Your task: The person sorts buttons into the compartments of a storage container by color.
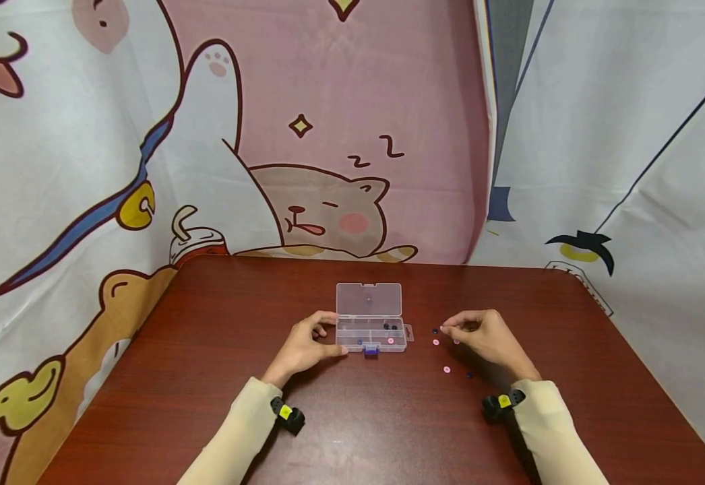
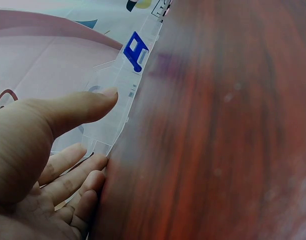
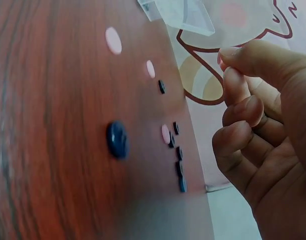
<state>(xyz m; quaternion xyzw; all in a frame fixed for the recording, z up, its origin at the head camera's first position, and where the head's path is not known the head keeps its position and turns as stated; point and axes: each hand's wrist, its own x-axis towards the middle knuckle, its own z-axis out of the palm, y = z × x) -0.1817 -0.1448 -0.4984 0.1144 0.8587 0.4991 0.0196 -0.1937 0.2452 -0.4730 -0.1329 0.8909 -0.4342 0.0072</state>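
At brown table (image 1: 352,417), left fingers (image 2: 75,182) grip clear case (image 1: 383,303); right fingers (image 3: 235,86) pinch pink button (image 3: 220,60); backdrop (image 1: 352,81) reads "Z Z".

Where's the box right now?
In the head view, the box sits open on the table toward its far edge, left grip at its left side, loose discs off to its right.

Reddish-brown, wood-grained counter (image 1: 231,296) beneath the hands
Between the left hand (image 1: 304,347) and right hand (image 1: 488,337) rests a clear plastic box (image 1: 369,318), lid open, its side at the left; pink discs (image 1: 447,370) and dark discs (image 1: 470,375) lie scattered near the right, and the right wrist view shows several dark ones in a loose row there
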